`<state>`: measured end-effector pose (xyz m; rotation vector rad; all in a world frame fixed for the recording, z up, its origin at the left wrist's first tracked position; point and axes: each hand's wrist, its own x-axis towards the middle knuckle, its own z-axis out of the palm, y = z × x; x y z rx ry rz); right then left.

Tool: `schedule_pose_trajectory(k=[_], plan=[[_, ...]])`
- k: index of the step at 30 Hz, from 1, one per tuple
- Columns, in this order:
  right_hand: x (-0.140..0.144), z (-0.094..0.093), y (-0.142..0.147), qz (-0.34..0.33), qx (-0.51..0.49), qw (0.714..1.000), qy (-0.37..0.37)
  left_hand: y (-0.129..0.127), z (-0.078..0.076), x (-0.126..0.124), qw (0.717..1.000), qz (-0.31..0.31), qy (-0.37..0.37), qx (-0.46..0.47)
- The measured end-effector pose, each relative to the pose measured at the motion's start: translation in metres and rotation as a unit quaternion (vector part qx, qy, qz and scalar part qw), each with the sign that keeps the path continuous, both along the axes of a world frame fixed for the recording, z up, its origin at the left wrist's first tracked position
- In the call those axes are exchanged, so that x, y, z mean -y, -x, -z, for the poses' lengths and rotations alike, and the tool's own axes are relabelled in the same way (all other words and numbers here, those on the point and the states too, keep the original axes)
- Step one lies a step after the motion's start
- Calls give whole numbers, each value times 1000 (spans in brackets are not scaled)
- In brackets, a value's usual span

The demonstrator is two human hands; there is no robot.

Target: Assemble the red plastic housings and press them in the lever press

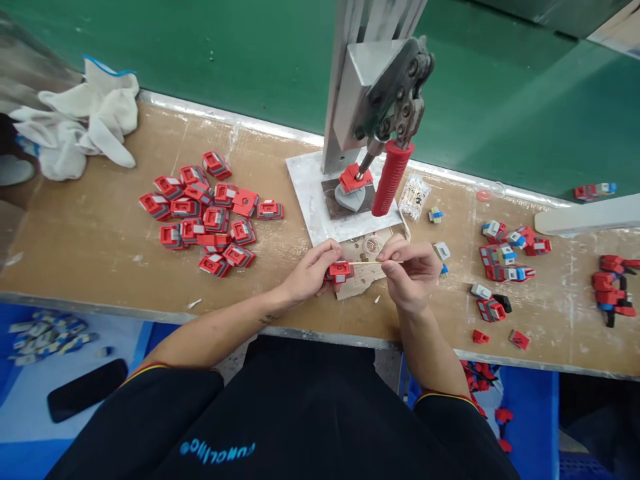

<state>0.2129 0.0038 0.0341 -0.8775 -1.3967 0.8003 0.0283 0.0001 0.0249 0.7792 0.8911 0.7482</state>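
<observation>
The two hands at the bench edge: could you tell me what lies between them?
A thin wooden stick spans from the right hand to the red part in the left hand, head view.

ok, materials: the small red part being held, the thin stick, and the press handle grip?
Small red part in the left hand: looks like moulded plastic, uniform red with a dull sheen and a grey inset. Thin stick pinched by the right hand: pale tan, matte, probably wood or bamboo. Press handle grip: ribbed red sleeve, likely rubber or soft plastic, on a bare grey metal linkage.
</observation>
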Motion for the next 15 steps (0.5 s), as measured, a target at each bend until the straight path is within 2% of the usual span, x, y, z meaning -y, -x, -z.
schedule_pose_trajectory(k=[5, 8, 15], plan=[[1, 3, 7, -32, 4, 999, -7, 2, 0, 0, 994, -14, -96, -49], [1, 5, 8, -57, -5, 998, -17, 3, 1, 2, 992, -26, -109, -61], [0, 5, 11, -64, 3, 998, -13, 4, 1, 2, 991, -17, -117, -60]])
